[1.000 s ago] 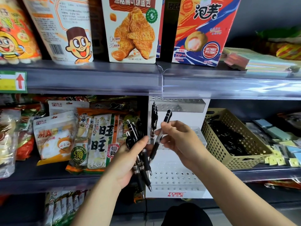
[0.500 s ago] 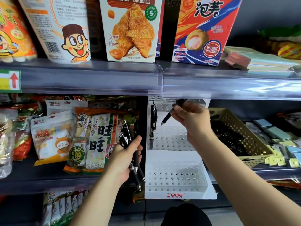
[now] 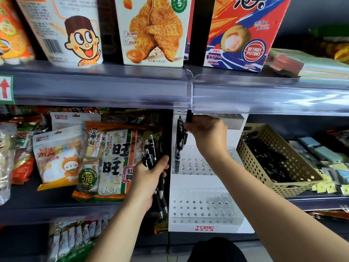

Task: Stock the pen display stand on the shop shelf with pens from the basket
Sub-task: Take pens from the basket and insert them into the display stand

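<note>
A shop aisle is seen, with dark shelves stacked one above another. On the upper shelf (image 3: 94, 70), snack boxes (image 3: 153, 31) are lined up behind a clear price rail (image 3: 94, 87). Down on the middle shelf (image 3: 47, 201), snack bags (image 3: 113, 157) are piled toward the left end. The white stand (image 3: 205, 224) is set at the middle, right at the front edge. The tan basket (image 3: 253, 163) is parked just beside it on the right and is loaded with loose pens (image 3: 270, 159), all black. Past the basket, toward the shelf's right end, small pastel packets (image 3: 324, 154) are laid out.

Now the action: the right hand (image 3: 207, 133) is raised to the stand's top left corner, tucked just under the price rail. Its fingers are curled round a single black pen (image 3: 188, 118). Only the pen's upper end is shown above the knuckles, and the rest is hidden by the hand. Just beside it, at the stand's left edge, a few placed pens (image 3: 179, 140) are stood upright, tips down in the top perforated tier. Their exact number cannot be told.

The left hand (image 3: 147, 180) is held lower, before the shelf's front edge and just left of the stand. It is closed round a bundle (image 3: 151, 156) of black pens. The clicker ends are pointed up, and the tips are seen poking out below the palm.
</note>
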Available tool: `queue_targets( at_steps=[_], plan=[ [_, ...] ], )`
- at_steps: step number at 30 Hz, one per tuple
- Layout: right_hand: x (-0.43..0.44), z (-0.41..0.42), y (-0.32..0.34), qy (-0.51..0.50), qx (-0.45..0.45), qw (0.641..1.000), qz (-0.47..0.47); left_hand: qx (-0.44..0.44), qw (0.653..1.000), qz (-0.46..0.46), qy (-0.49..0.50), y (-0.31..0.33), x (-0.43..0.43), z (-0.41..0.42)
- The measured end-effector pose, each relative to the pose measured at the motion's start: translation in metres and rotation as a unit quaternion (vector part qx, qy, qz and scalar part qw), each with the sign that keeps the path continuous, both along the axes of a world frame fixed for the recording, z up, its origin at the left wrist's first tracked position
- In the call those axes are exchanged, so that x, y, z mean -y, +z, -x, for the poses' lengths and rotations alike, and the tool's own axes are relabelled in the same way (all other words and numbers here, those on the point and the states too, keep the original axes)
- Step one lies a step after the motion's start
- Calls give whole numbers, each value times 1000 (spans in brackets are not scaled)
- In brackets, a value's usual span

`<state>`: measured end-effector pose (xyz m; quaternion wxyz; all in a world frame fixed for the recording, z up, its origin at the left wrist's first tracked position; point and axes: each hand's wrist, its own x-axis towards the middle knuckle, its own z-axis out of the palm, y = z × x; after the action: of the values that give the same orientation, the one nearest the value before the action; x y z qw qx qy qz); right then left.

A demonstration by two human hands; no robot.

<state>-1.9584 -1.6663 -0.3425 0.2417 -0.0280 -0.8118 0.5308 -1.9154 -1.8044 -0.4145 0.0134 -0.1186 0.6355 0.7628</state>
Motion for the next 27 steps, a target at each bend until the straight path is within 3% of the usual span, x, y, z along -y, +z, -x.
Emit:
queue_targets(
  at_steps=[11, 16, 27],
  plan=[
    [-6, 5, -12, -11, 59, 994, -91, 20, 1000, 12, 0, -5, -3, 3],
    [-5, 6, -21, 2, 97, 980, -175, 38, 999, 12, 5, -5, -5, 4],
    [-17, -2, -20, 1, 123, 984, -132, 38, 999, -6, 10, 2, -5, -4]
  ],
)
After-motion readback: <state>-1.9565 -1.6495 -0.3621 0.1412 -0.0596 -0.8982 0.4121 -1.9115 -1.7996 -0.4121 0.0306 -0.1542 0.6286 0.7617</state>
